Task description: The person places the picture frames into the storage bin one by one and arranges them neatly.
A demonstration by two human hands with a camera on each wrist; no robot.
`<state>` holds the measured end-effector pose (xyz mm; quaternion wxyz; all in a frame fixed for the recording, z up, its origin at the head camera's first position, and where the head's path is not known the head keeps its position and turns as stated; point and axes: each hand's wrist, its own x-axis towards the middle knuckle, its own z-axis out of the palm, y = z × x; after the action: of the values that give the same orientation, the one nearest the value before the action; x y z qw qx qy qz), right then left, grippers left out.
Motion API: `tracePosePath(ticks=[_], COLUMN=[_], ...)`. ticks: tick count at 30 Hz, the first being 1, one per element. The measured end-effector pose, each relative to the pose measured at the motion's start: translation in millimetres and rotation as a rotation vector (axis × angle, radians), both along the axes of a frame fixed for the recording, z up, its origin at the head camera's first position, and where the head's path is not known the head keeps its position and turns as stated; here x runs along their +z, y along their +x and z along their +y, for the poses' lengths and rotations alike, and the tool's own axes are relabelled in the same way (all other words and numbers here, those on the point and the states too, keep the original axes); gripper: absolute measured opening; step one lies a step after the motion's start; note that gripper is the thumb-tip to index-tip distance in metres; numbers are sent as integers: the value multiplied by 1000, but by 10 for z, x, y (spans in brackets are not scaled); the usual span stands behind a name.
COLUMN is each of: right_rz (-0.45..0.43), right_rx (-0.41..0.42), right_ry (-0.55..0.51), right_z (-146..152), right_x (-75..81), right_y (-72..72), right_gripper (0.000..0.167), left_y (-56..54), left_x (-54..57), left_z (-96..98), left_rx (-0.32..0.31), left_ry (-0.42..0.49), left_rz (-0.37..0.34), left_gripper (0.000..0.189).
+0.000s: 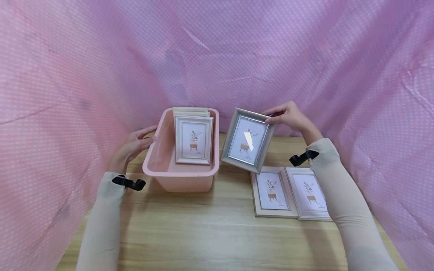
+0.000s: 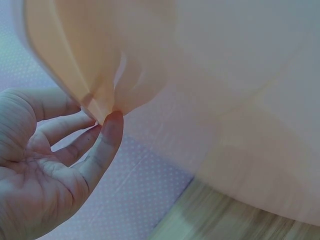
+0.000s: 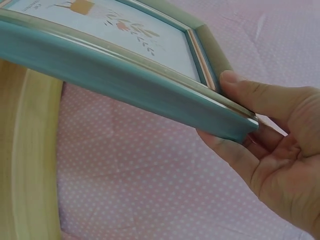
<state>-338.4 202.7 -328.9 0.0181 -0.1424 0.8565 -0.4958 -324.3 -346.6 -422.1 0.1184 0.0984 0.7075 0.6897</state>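
Note:
In the head view a grey-beige picture frame (image 1: pixel 249 139) hangs tilted in the air, right of a pink plastic bin (image 1: pixel 181 180). My right hand (image 1: pixel 288 116) grips it by its upper right corner, thumb on the front edge and fingers behind. The right wrist view shows that thumb on the corner of the frame (image 3: pixel 125 85). With my left hand (image 1: pixel 133 145) I hold the bin's left rim, and in the left wrist view the thumb and fingers pinch its edge. Inside the bin, several picture frames (image 1: pixel 194 161) stand upright one behind another, toward the right side.
Two more picture frames (image 1: pixel 275 213) lie face up side by side on the wooden table (image 1: pixel 190 229), the right one partly hidden by my right sleeve. Pink dotted cloth (image 1: pixel 217 56) hangs behind the table and along both sides.

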Motion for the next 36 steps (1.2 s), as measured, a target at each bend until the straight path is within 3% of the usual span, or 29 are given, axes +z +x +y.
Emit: tracePosePath(ticks=[18,23,36], right_rz=[103,148,167], right_rx=[-106,-109,-101], right_ry=[-101,-152,-245], right_z=[-18,-36,-144], right_x=[344,451,793], right_y=[-5,-6,38], right_gripper=[37,31,26], left_y=[-66,-50,-51], left_x=[-17,-33,-44], left_z=[-4,-24,-18], left_rx=[-26,-25,-37], left_ry=[-4,-8,-13], left_rz=[12,8,41], left_gripper=[66,66,65])
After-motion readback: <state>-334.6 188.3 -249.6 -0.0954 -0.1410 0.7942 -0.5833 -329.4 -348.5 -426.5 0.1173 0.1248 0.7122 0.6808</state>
